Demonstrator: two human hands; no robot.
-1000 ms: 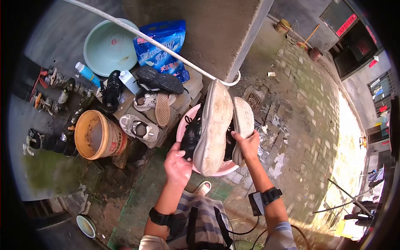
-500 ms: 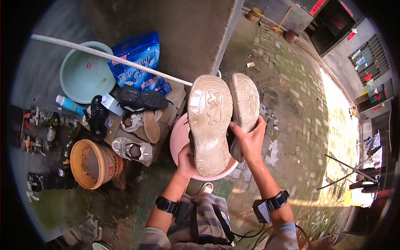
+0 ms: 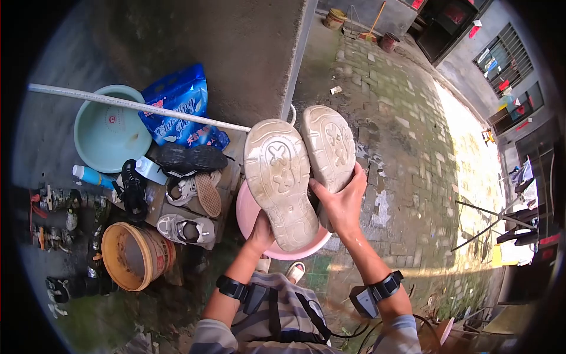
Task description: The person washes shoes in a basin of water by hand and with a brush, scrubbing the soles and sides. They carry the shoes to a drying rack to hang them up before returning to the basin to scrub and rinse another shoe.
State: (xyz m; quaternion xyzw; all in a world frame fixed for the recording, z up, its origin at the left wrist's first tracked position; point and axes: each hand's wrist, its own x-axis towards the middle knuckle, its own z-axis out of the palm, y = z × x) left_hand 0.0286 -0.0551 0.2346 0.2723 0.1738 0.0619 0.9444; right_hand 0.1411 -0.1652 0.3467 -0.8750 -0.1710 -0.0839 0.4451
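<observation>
Two shoes with pale beige soles are held up over a pink basin, their undersides facing me and their uppers mostly hidden. My left hand (image 3: 261, 233) grips the left shoe (image 3: 282, 177) near its heel, with its fingers behind the shoe. Around the right shoe (image 3: 333, 147), my right hand (image 3: 344, 203) is closed, the thumb reaching into the gap between the pair. The soles show raised cross-shaped marks and look wet. Below them, the pink basin (image 3: 244, 212) shows only at its sides and lower rim.
To the left sit several other shoes, including a grey sneaker (image 3: 187, 230) and a black shoe (image 3: 191, 159). A yellow bucket (image 3: 115, 282), a pale green basin (image 3: 94, 147), a blue detergent bag (image 3: 177, 109) and a white bottle (image 3: 150, 170) stand nearby. A white pipe (image 3: 171, 112) crosses above.
Both shoes have shifted slightly left in view and their toes have tipped left. The gap between them is wider at the top. The whole view has turned a little.
</observation>
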